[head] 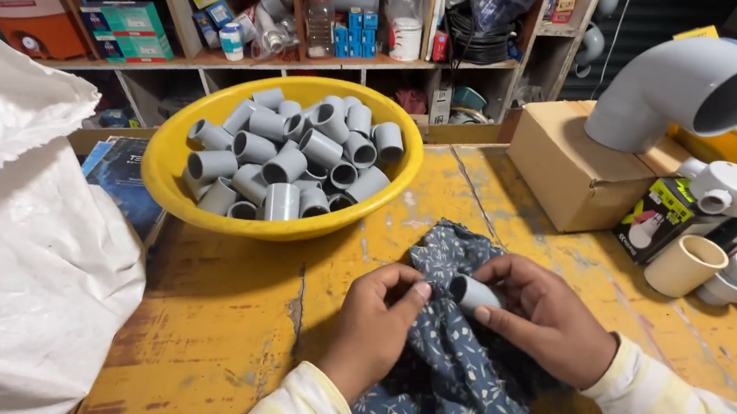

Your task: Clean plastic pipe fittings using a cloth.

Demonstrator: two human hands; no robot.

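Yellow table (221,332) | green boxes (134,28) top shelf | hands (464,313) w/ grey fitting (473,293), cloth (450,349)

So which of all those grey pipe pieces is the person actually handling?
Start at the yellow bowl heaped with grey pipe couplings, then drop to the blue floral cloth below it. The grey coupling sits in the right hand, alone, apart from the heap.

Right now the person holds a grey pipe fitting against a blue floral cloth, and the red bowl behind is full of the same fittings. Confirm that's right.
Not quite: the bowl is yellow, not red, as the head view shows. The rest stands: the right hand holds a grey pipe fitting against the blue floral cloth, the left hand grips the cloth, and the bowl is full of the same grey fittings.
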